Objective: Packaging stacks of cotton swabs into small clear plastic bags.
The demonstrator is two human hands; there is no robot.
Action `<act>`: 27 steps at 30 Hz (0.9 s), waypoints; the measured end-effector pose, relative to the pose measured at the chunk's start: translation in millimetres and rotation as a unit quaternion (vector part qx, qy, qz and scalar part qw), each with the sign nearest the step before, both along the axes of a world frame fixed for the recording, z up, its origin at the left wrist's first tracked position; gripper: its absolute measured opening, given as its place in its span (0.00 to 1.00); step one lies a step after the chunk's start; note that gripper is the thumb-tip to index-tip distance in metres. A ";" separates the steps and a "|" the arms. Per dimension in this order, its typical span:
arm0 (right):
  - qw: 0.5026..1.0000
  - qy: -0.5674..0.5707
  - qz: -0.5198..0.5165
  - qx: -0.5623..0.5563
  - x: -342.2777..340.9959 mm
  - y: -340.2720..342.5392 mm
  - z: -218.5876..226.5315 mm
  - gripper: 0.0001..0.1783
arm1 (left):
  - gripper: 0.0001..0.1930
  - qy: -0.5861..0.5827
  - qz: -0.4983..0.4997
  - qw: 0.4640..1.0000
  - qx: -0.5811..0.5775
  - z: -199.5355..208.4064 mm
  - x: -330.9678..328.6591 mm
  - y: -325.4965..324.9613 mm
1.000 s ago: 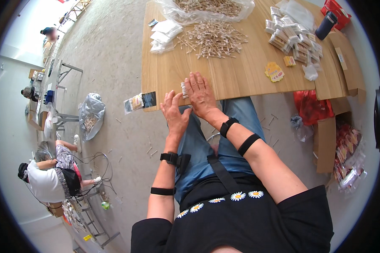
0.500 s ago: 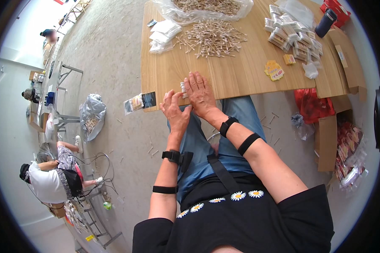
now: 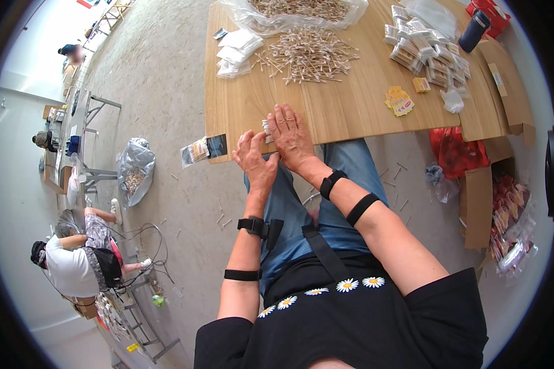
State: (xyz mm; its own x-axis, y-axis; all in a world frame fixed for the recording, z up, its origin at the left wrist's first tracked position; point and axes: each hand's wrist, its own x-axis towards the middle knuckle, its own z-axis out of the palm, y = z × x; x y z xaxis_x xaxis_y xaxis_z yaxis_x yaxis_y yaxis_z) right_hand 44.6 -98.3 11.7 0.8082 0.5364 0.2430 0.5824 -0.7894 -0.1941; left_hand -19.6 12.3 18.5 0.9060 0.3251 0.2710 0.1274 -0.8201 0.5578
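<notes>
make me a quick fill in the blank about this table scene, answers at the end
1. Beside the right hand, white tips of a small row of ____ show on the wooden table.
2. Seen in the picture, the large loose pile lies to the ____ of the stack of white packets.
3. The flat cards on the tabletop are mostly ____ in colour.
4. Both straps on the right forearm are ____.

Missing words: cotton swabs; right; yellow; black.

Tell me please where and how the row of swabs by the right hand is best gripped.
Probably pinch the row of swabs by its white tips, from the left: they line up beside the right hand, which hides the rest.
</notes>
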 end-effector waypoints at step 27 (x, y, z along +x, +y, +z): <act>1.000 -0.022 -0.004 0.002 0.8 0.6 -5.4 0.48 | 0.30 0.030 0.010 0.999 0.017 -1.8 6.8 2.1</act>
